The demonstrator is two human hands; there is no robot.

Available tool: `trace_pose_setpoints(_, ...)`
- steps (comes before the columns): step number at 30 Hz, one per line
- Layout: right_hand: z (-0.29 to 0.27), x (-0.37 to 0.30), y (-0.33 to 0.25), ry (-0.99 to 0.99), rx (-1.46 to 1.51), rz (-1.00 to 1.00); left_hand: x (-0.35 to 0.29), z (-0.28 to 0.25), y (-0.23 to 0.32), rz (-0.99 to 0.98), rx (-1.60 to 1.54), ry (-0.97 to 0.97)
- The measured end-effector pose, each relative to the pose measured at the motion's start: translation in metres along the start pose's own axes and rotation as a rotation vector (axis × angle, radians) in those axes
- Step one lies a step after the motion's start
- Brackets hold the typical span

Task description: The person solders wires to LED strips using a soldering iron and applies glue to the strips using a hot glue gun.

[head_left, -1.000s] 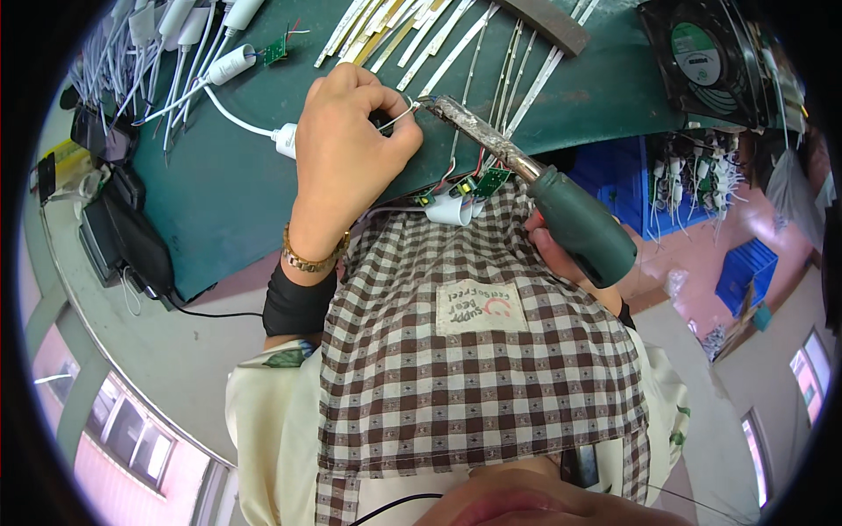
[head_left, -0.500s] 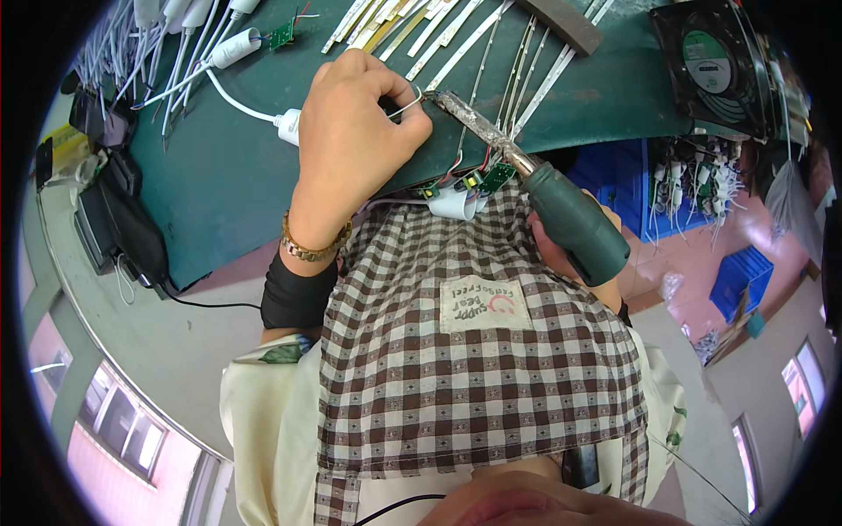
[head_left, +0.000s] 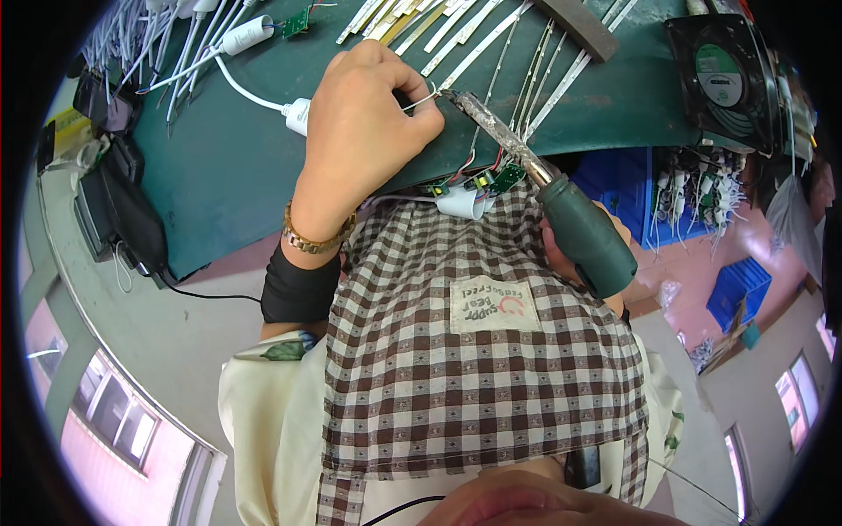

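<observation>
My left hand is over the green work surface, its thumb and forefinger pinching a thin, pale solder wire. The wire curves out of the fingers toward the tip of a soldering iron; I cannot tell if they touch. My right hand is wrapped round the iron's dark green handle, which partly hides it. Below the iron, at the table edge, green circuit boards with red and white wires lie beside a white plastic housing. Narrow LED strips run across the surface just beyond the iron's tip.
A dark bar lies across the strips. A black fan stands at the right. White cabled housings are heaped far left. A blue bin beside the table holds several wired parts. A black device sits at the left edge.
The whole view has shifted slightly, so the table and both hands appear a little further right. The left hand's pinch and the right hand's hold on the iron look the same.
</observation>
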State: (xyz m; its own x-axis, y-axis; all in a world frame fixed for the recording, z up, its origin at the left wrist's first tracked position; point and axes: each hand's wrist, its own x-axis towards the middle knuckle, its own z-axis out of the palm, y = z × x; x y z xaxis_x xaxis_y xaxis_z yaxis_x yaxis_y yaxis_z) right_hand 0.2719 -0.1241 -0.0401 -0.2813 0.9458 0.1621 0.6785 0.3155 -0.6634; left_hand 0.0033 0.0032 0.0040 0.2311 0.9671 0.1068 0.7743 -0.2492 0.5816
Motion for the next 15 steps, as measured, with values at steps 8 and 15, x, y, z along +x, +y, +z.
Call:
trace_pose_setpoints(8, -0.005, 0.009, -0.014, 0.000, 0.042, 0.060, 0.000, -0.001, -0.001, 0.000, -0.015, -0.015)
trace_pose_setpoints(15, -0.007, 0.011, -0.014, -0.042, 0.016, 0.024, 0.000, 0.000, -0.003, -0.016, -0.024, -0.017)
